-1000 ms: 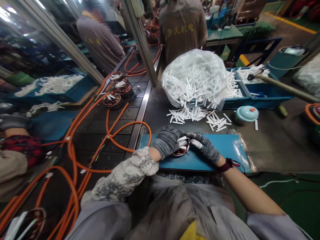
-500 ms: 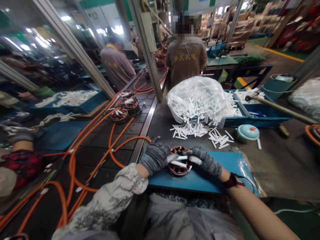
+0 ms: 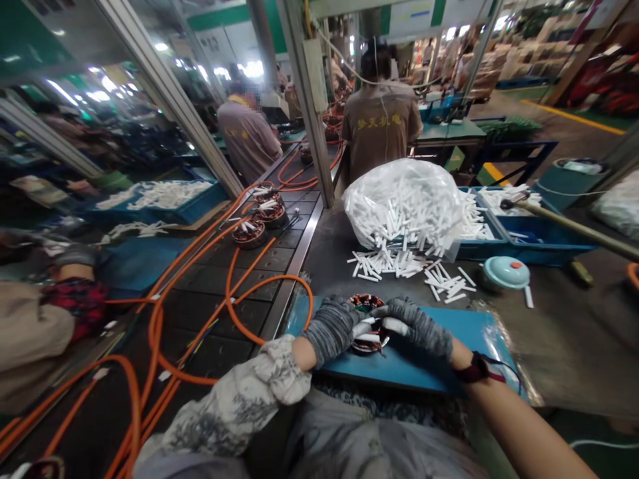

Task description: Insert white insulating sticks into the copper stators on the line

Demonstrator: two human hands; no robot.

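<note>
A round motor stator (image 3: pixel 367 304) with copper windings rests on the blue mat (image 3: pixel 419 366) in front of me. White tubes (image 3: pixel 368 338) lie across its opening. My left hand (image 3: pixel 333 327), in a grey striped glove, is closed at the stator's left side, with fingertips on a small white tube. From the right, my gloved right hand (image 3: pixel 414 324) reaches over the rim, its thumb and fingers pinched at the same white tube. Fine wires between the fingertips are too small to make out.
Beyond the mat are loose white tubes (image 3: pixel 449 285), a plastic bag of tubes (image 3: pixel 404 203) and a light-blue round container (image 3: pixel 506 273). Orange cables (image 3: pixel 150 332) and more stators (image 3: pixel 249 233) occupy the line at left. A co-worker's sleeve (image 3: pixel 80 303) shows far left.
My left hand's fingers have drawn in from a more spread pose and closed at the stator. The whole view has shifted slightly, moving the scene rightward.
</note>
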